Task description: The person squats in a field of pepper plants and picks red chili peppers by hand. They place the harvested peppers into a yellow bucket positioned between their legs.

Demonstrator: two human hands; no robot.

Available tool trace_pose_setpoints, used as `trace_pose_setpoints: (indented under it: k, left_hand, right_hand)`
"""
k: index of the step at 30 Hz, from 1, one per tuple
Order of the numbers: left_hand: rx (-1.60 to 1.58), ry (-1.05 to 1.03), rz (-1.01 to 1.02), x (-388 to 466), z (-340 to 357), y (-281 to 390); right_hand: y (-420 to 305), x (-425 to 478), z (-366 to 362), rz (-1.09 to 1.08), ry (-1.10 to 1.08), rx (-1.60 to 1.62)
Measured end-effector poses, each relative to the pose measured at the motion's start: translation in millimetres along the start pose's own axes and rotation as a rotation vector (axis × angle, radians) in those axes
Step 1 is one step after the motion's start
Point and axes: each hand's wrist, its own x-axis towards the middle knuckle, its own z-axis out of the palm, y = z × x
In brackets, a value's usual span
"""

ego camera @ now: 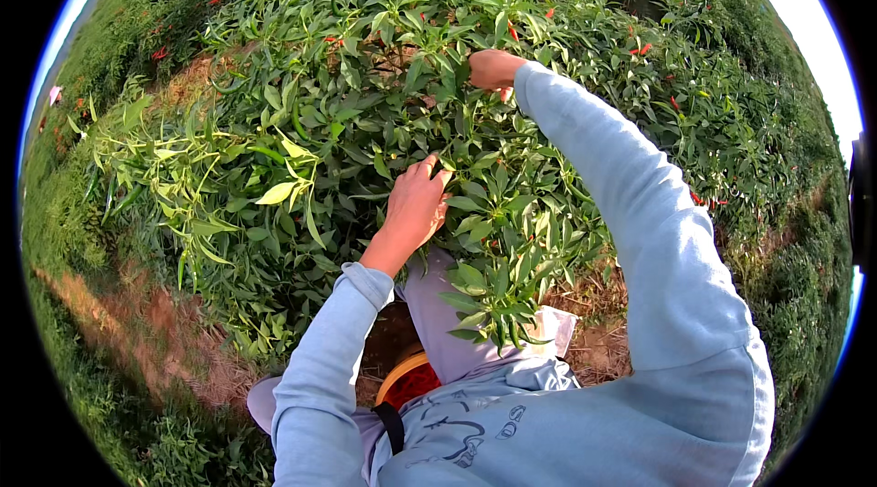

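Note:
Dense green chili pepper plants spread in front of me, bearing green chilies and some red ones. My left hand reaches into the leaves near the middle, fingers bent over the foliage; whether it grips anything is hidden. Farther up and to the right, my right hand is curled among the leaves, its fingertips partly covered. A bit of red shows just beneath it, perhaps a chili. One red chili hangs just above that hand. Between my legs, a round container with a yellow-orange rim holds red chilies.
A translucent white plastic thing lies by my knee, behind drooping leaves. Bare soil with dry straw runs at the lower left. More chili plants with red fruit grow at the right and back.

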Motion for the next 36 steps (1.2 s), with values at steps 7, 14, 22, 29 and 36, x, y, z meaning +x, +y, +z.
trace_pose_setpoints:
  k: [7, 14, 22, 29, 36]
  left_hand:
    - [-0.045, -0.017, 0.006, 21, -6, 8]
    - [-0.097, -0.070, -0.069, 16, -11, 7]
    - [-0.123, -0.066, -0.033, 18, -3, 9]
    - [-0.091, -0.017, 0.006, 6, 8, -5]
    - [-0.126, -0.005, 0.004, 10, 3, -3]
  right_hand:
    - [20, -9, 10, -0.049, -0.206, 1.209]
    - [16, -37, -1, -0.163, 0.046, 0.933]
    - [107, 22, -38, 0.238, 0.797, 0.508]
    - [85, 59, -17, 0.080, 0.632, 0.047]
    - [106, 50, -17, 0.157, 0.612, -0.103]
